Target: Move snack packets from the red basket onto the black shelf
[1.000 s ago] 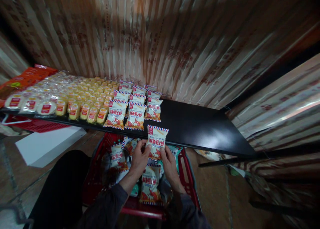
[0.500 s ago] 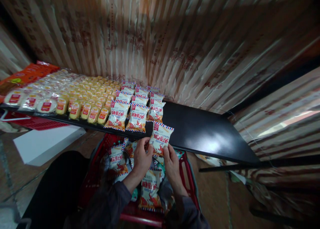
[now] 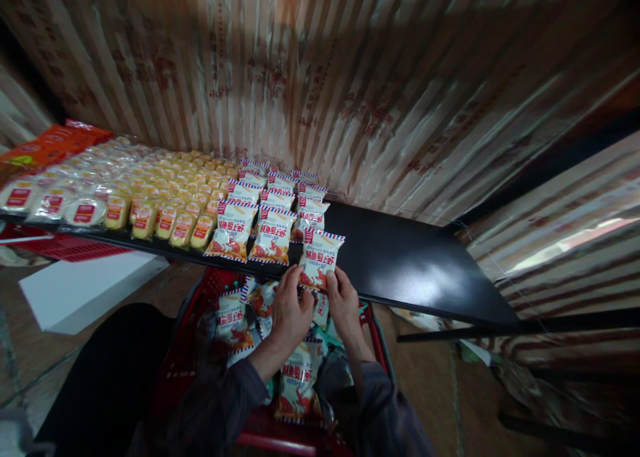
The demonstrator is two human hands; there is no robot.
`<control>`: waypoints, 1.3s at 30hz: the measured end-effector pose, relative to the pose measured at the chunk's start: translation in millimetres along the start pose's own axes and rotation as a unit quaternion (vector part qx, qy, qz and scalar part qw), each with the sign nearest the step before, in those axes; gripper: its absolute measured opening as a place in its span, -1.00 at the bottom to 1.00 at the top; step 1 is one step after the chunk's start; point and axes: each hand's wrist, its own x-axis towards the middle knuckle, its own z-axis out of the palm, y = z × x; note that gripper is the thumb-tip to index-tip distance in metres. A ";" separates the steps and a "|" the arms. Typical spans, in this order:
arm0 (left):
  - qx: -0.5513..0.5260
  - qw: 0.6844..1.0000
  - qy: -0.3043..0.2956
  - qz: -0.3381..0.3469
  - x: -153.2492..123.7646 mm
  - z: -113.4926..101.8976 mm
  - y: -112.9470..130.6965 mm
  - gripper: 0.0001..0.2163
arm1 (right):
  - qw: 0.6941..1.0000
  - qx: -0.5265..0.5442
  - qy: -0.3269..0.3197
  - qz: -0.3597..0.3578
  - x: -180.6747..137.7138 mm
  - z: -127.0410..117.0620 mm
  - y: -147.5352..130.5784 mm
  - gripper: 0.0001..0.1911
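A white and orange snack bag point(image 3: 320, 257) with a striped top edge is between my two hands at the front edge of the black shelf point(image 3: 400, 257). My left hand point(image 3: 291, 307) grips its lower left corner, and my right hand point(image 3: 343, 302) pinches the lower right side. Matching snack bags point(image 3: 273, 234) stand in rows on the shelf, just left of the held one. Below my hands, a red basket point(image 3: 373, 340) contains more such bags point(image 3: 299, 380) and some green packets, partly covered by my forearms.
Left along the shelf lie rows of yellow wrapped cakes point(image 3: 145, 218), round white wrapped cakes point(image 3: 86, 210) and orange packages point(image 3: 45, 144). A striped plastic sheet point(image 3: 300, 64) hangs behind the shelf. Under its left end are a white box point(image 3: 90, 284) and another red basket point(image 3: 75, 247).
Both hands have moved the snack bag forward, from above the basket to the shelf's front edge beside the front row. The view has shifted slightly.
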 end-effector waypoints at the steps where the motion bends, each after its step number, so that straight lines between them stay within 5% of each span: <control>1: 0.007 1.000 -0.002 0.000 1.2 0.5 -0.4 -0.56 | 1.000 -0.003 0.000 -0.001 1.1 0.3 -0.5 -0.39; 23: 0.044 0.997 -0.061 0.033 12.8 16.0 -1.2 -0.48 | 0.995 -0.082 0.047 -0.038 38.4 12.8 -3.2 -0.43; 39: 0.064 0.996 -0.041 0.048 26.8 17.8 -5.4 -0.47 | 0.997 -0.063 0.026 -0.044 54.1 21.4 -5.3 -0.46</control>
